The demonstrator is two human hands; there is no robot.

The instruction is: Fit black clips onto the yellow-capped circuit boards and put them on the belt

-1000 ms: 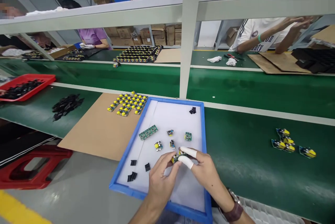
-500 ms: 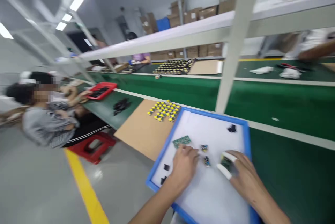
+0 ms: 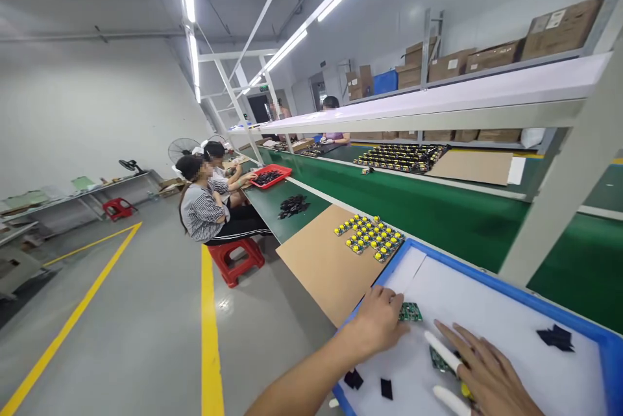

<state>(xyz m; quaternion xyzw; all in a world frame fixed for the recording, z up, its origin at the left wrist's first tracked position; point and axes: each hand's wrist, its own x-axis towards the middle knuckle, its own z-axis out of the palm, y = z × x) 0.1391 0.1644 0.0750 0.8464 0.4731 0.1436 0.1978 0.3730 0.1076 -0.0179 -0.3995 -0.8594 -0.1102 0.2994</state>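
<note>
My left hand [image 3: 378, 324] rests at the left edge of the blue tray [image 3: 491, 281] lined in white, fingertips closed on a green circuit board [image 3: 410, 312]. My right hand [image 3: 489, 377], with white cots on two fingers, lies flat with fingers spread over a small green board [image 3: 439, 360] with a yellow part. Small black parts [image 3: 555, 336] lie at the tray's far right. More black parts [image 3: 353, 378] lie near my left forearm.
A cardboard sheet [image 3: 324, 267] left of the tray carries several yellow-topped boards [image 3: 370, 241]. Beyond lie a black parts pile [image 3: 292, 206] and a red tray [image 3: 270, 176]. Co-workers [image 3: 204, 208] sit on a red stool [image 3: 238, 259]. A shelf post [image 3: 559, 205] rises behind the tray.
My view has swung left and up along the line. My left hand left the small board and reached the long green board; my right hand lowered flat onto the tray.
</note>
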